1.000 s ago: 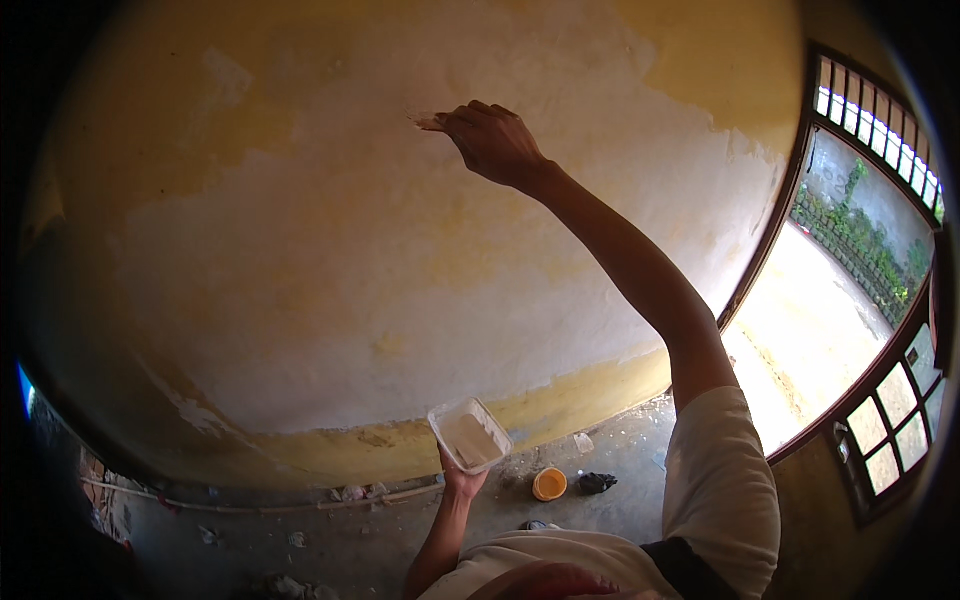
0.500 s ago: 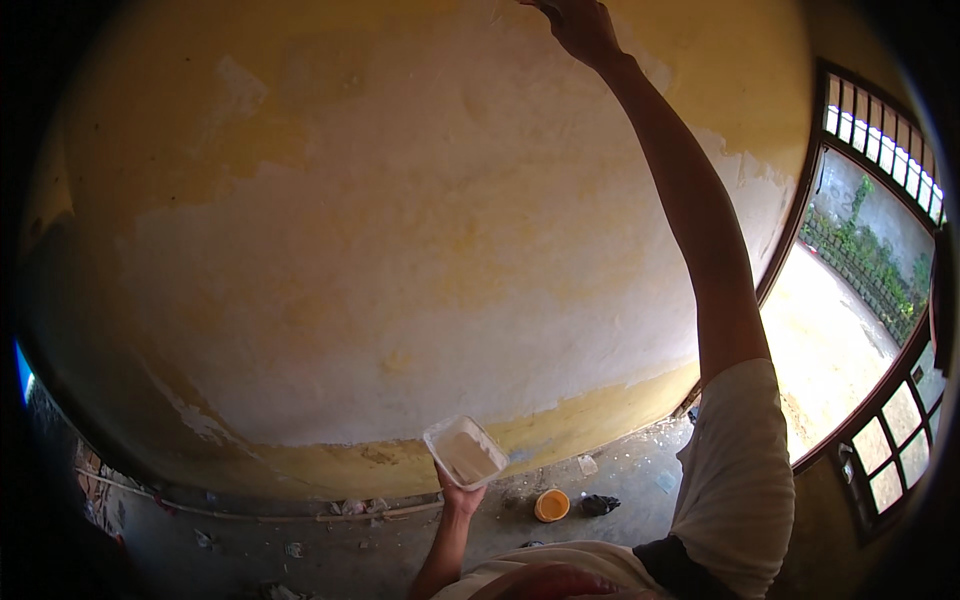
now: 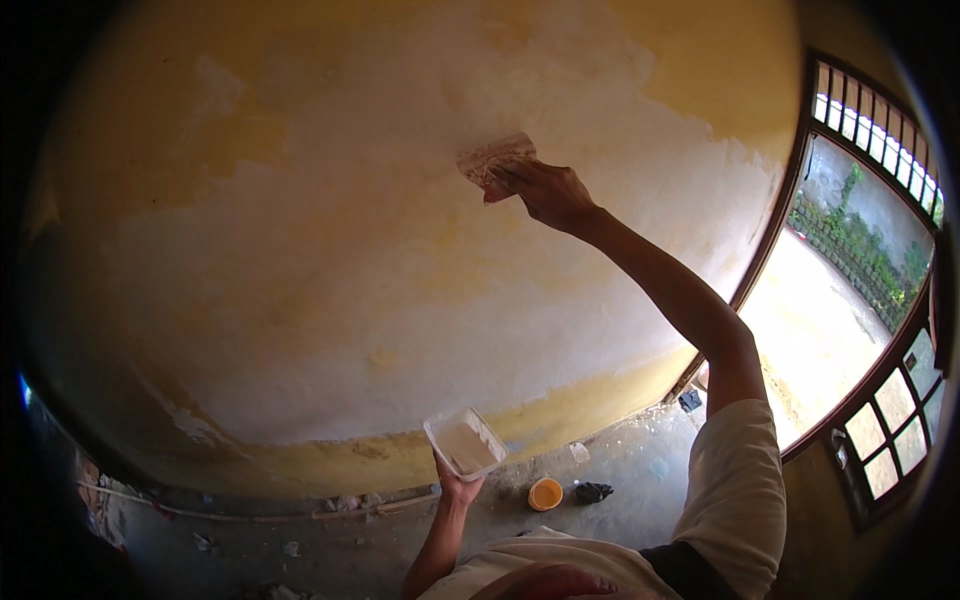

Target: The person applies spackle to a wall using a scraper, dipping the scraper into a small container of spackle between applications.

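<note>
My right hand [image 3: 548, 193] is raised against the wall and closed round a wide putty knife [image 3: 497, 153]. The blade is smeared with pale filler and lies at the wall's surface. Low in front of me, my left hand [image 3: 460, 488] grips a clear plastic tub [image 3: 490, 455] by its side and underside. Inside the tub is whitish filler [image 3: 462, 448]. The yellow wall [image 3: 330, 250] carries a broad, uneven pale coat over its middle, with bare yellow left around it at the top, left and bottom.
On the concrete floor [image 3: 620, 510] stand an orange bucket [image 3: 545, 494] and, beside it, a crumpled black bag [image 3: 593, 492]. A long thin pole [image 3: 270, 518] lies along the wall's foot among scraps. At the right, a doorway [image 3: 810, 290] opens outside, with a paned door [image 3: 895, 430] swung inward.
My right hand has come down from the top edge to the upper middle of the wall, bringing the putty knife fully into view. My left hand with the tub has hardly moved.
</note>
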`<move>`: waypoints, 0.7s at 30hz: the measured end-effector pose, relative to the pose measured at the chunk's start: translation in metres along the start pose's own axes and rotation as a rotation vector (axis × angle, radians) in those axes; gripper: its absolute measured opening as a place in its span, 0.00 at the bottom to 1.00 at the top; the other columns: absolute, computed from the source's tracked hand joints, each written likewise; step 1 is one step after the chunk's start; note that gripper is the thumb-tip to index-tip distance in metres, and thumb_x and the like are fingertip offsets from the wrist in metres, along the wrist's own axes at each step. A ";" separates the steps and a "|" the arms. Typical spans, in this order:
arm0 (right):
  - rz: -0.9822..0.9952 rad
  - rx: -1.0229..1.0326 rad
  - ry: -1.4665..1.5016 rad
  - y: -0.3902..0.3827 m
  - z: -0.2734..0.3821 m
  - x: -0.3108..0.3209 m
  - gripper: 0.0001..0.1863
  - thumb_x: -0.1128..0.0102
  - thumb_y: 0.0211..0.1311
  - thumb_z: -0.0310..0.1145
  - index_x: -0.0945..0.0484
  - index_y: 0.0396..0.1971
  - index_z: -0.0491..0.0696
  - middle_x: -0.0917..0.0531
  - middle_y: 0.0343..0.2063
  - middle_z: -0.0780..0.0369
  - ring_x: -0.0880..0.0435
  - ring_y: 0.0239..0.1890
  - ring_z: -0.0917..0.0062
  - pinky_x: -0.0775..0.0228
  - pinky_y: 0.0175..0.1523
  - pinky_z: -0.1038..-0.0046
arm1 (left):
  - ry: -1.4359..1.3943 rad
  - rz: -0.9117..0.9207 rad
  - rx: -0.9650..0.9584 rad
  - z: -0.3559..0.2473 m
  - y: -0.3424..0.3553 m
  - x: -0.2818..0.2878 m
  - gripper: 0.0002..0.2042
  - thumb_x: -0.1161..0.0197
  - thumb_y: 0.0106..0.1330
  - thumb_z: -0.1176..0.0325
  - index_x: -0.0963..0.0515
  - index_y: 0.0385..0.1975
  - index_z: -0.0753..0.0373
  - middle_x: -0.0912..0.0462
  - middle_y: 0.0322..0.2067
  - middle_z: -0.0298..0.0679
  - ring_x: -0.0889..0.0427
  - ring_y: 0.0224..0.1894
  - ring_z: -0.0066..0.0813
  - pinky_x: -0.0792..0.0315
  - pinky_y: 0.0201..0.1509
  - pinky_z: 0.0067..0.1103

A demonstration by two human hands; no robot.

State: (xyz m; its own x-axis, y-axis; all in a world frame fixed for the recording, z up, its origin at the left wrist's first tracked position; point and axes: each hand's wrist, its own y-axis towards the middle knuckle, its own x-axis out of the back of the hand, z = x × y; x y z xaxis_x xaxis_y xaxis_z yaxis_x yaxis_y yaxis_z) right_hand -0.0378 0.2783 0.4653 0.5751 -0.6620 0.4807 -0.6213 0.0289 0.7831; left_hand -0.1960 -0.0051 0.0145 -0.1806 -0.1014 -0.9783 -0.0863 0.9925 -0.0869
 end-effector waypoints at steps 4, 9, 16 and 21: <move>-0.028 0.057 0.027 0.001 -0.041 0.033 0.25 0.46 0.60 0.17 0.17 0.49 0.62 0.15 0.51 0.72 0.13 0.47 0.71 0.16 0.43 0.69 | -0.002 0.010 -0.005 0.006 -0.003 -0.014 0.28 0.45 0.70 0.40 0.28 0.64 0.49 0.22 0.61 0.32 0.26 0.64 0.38 0.35 0.70 0.44; -0.418 -0.178 -0.087 0.111 -0.106 0.118 0.13 0.40 0.69 0.32 0.17 0.51 0.59 0.12 0.44 0.68 0.12 0.39 0.68 0.18 0.39 0.66 | 0.045 -0.046 -0.109 0.002 -0.003 0.012 0.28 0.45 0.70 0.38 0.27 0.63 0.49 0.21 0.59 0.31 0.25 0.63 0.38 0.34 0.69 0.46; -0.499 -0.057 -0.075 0.162 -0.135 0.092 0.12 0.45 0.72 0.36 0.15 0.48 0.54 0.13 0.45 0.56 0.13 0.46 0.58 0.20 0.49 0.58 | 0.018 -0.037 -0.120 0.019 0.005 0.000 0.28 0.46 0.71 0.39 0.27 0.64 0.49 0.22 0.60 0.32 0.26 0.64 0.38 0.34 0.69 0.47; -0.326 -0.084 -0.186 0.108 -0.048 -0.003 0.22 0.43 0.65 0.28 0.25 0.60 0.46 0.16 0.50 0.56 0.12 0.43 0.65 0.16 0.40 0.67 | 0.001 -0.046 -0.106 0.023 0.003 0.004 0.28 0.46 0.71 0.39 0.27 0.64 0.49 0.22 0.60 0.32 0.26 0.64 0.38 0.34 0.69 0.47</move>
State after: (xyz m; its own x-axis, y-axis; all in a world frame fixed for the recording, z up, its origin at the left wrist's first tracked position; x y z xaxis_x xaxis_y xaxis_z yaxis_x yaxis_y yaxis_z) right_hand -0.0811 0.3198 0.5669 0.6242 -0.7708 0.1270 -0.3711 -0.1495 0.9165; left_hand -0.1742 -0.0006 0.0063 -0.1752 -0.1469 -0.9735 -0.1979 0.9739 -0.1113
